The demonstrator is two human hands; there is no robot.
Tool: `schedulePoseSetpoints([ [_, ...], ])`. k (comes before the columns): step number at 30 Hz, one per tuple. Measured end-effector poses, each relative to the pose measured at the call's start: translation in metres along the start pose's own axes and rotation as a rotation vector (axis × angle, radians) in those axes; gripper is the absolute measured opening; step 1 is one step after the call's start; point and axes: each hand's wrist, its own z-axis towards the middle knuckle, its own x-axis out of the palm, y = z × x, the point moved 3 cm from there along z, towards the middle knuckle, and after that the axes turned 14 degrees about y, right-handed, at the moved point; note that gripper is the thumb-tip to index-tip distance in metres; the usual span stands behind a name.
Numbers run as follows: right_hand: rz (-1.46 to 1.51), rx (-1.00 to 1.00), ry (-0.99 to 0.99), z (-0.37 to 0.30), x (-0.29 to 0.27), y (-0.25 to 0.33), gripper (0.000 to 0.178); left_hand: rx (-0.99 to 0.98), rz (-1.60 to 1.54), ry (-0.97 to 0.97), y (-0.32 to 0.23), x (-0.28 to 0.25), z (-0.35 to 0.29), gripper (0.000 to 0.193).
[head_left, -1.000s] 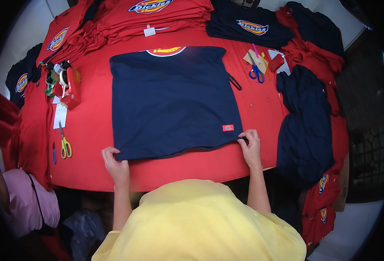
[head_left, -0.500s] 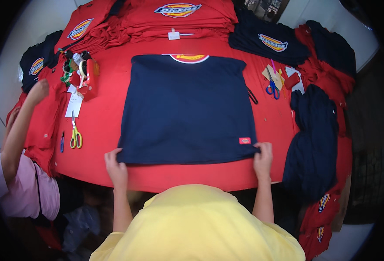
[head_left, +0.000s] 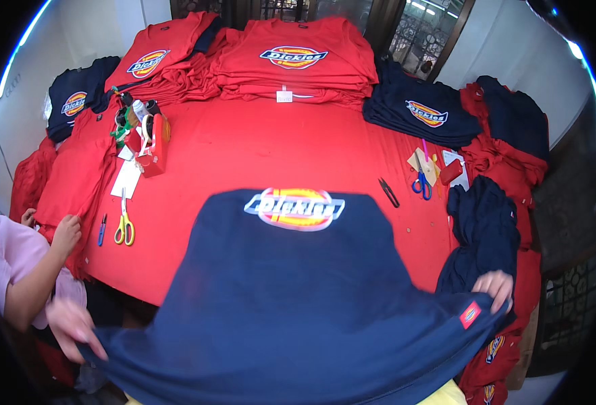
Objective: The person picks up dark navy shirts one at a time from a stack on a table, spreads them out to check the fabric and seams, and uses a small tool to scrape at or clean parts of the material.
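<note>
A navy shirt point(head_left: 298, 290) is stretched wide in front of me, its printed logo facing up and its hem pulled close to my body. My left hand point(head_left: 75, 327), a little blurred, grips one hem corner at the lower left. At the right, my right hand point(head_left: 497, 289) pinches the other hem corner, beside a small red label point(head_left: 470, 314) sewn there. The shirt's far end still lies on the red-covered table point(head_left: 277, 148); its near part hangs over the table's edge and hides most of my yellow top.
Folded red shirts point(head_left: 298, 54) and navy shirts point(head_left: 419, 101) are stacked along the back. Yellow scissors point(head_left: 124, 226), a red tool holder point(head_left: 152, 152), thread snips point(head_left: 389, 192) and blue scissors point(head_left: 421, 183) lie around. A co-worker's hand point(head_left: 67, 234) handles red cloth at the left.
Both hands have pulled the shirt's hem toward me and apart, sliding it off the far table and showing its full logo. The co-worker's raised hand has come down onto red cloth.
</note>
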Motion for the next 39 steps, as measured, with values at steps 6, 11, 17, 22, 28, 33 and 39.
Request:
schedulePoseSetpoints([
  [6,-1.120,0.799,-1.001,0.079,-0.224,-0.121,0.064,-0.703,1.111,-0.939,0.104,-0.165,0.180,0.079],
  [11,-0.818,1.727,-0.935,-0.048,-0.169,-0.252,0.054,-1.093,0.839,-0.192,0.249,-0.042,0.208,0.078],
  [17,-1.305,2.042,-0.850,-0.081,-0.088,-0.260,0.051,-1.157,0.900,-0.524,0.306,-0.016,0.093,0.060],
  [22,-1.041,1.384,-0.812,0.005,-0.060,-0.236,0.065,-0.753,0.687,-0.571,0.246,0.017,0.076,0.056],
  [28,-0.990,1.122,-0.467,0.095,0.012,-0.267,0.036,-0.596,0.799,-0.010,0.234,0.112,0.129,0.058],
  [33,-0.202,1.487,-0.128,0.067,0.003,-0.225,0.023,-0.795,0.252,0.169,0.211,0.097,0.117,0.037],
  [39,-0.044,0.889,-1.153,0.023,-0.090,-0.235,0.044,-0.506,-0.656,-0.790,0.250,0.006,0.123,0.037],
])
